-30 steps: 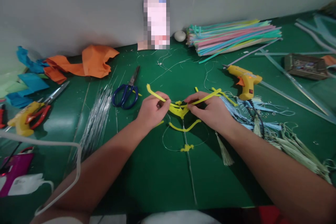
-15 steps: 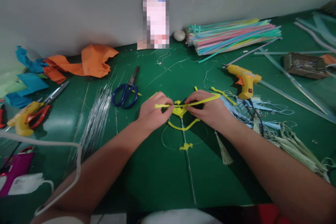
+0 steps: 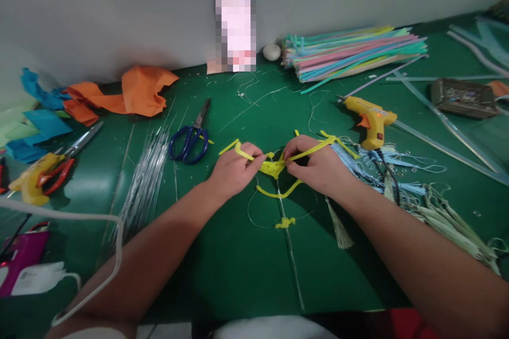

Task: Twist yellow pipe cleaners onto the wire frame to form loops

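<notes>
Both hands pinch a yellow pipe cleaner shape [image 3: 272, 170] above the green table. My left hand [image 3: 238, 167] grips its left side between thumb and forefinger, and a yellow end bends up over the knuckles. My right hand [image 3: 308, 161] pinches the right side, with a long yellow strip lying across the back of the hand. Below hang a curved yellow piece [image 3: 278, 195], a thin clear loop and a small yellow knot [image 3: 285, 222]. A thin wire stem [image 3: 294, 270] runs down from the shape towards the table's near edge.
Blue-handled scissors [image 3: 189, 143] and a bundle of thin wires [image 3: 145, 185] lie left. On the right are a yellow glue gun [image 3: 369, 119], tassels [image 3: 445, 217] and a small box [image 3: 463, 98]. Behind stand a phone [image 3: 236, 29] and a pile of coloured pipe cleaners [image 3: 353, 55].
The yellow strip end at my left hand has bent upward from lying nearly straight. The wire stem's lower end and the yellow knot have swung slightly right.
</notes>
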